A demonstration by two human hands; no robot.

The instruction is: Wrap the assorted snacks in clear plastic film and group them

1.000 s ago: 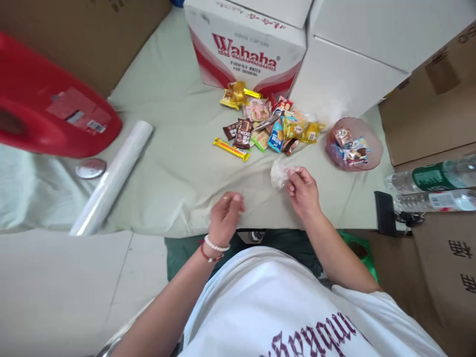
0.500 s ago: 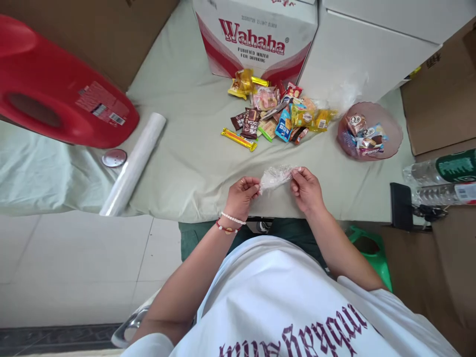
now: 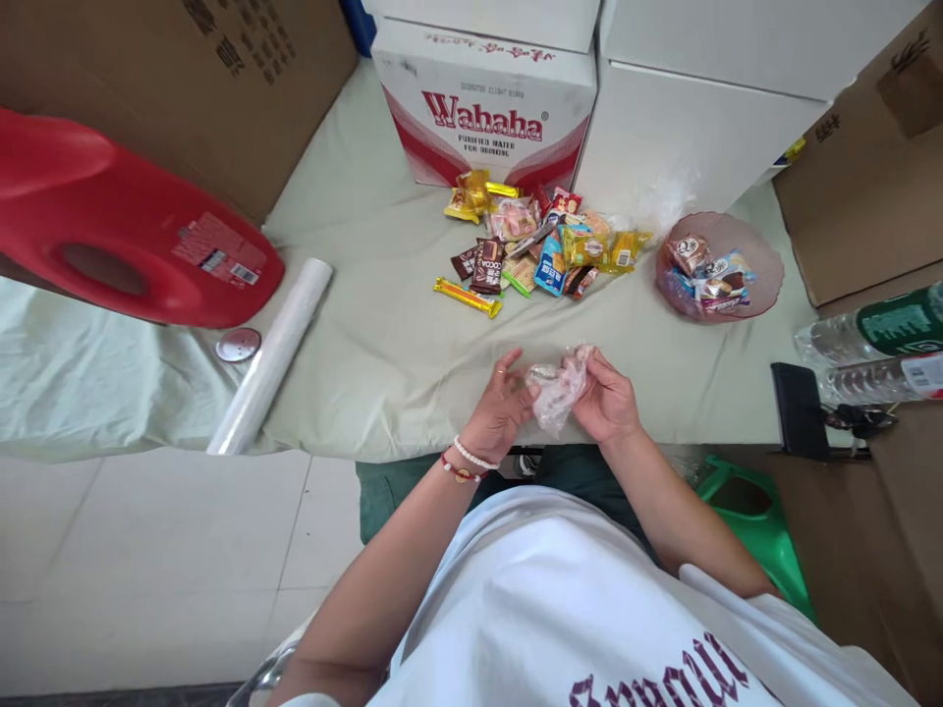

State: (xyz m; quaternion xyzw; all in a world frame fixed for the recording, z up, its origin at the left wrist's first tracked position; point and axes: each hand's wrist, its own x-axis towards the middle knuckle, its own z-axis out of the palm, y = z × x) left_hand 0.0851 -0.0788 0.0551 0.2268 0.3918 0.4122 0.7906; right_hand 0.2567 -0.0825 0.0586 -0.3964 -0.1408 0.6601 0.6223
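Observation:
Crumpled clear plastic film [image 3: 555,401] is bunched up between my two hands above the front part of the table. My left hand [image 3: 501,412] touches its left side with thumb and fingertips, while one ringed finger is lifted away. On the other side, my right hand [image 3: 605,398] grips the film, thumb uppermost and the remaining fingers partly hidden behind it. Beyond my hands lies a pile of wrapped snacks [image 3: 549,263], with a yellow snack bar [image 3: 468,297] at its near left edge.
A pink translucent bowl [image 3: 770,270] with several packets stands right of the pile. At left are a clear film roll [image 3: 272,353], a round badge [image 3: 238,345] and a red jug [image 3: 139,236]. A Wahaba-style carton [image 3: 490,108] stands behind; bottles [image 3: 876,334] and a black phone-like object [image 3: 800,412] lie right.
The film, stretched sideways between my hands before, is now bunched and hangs lower. One finger of my left hand has lifted and spread. The camera view has shifted slightly.

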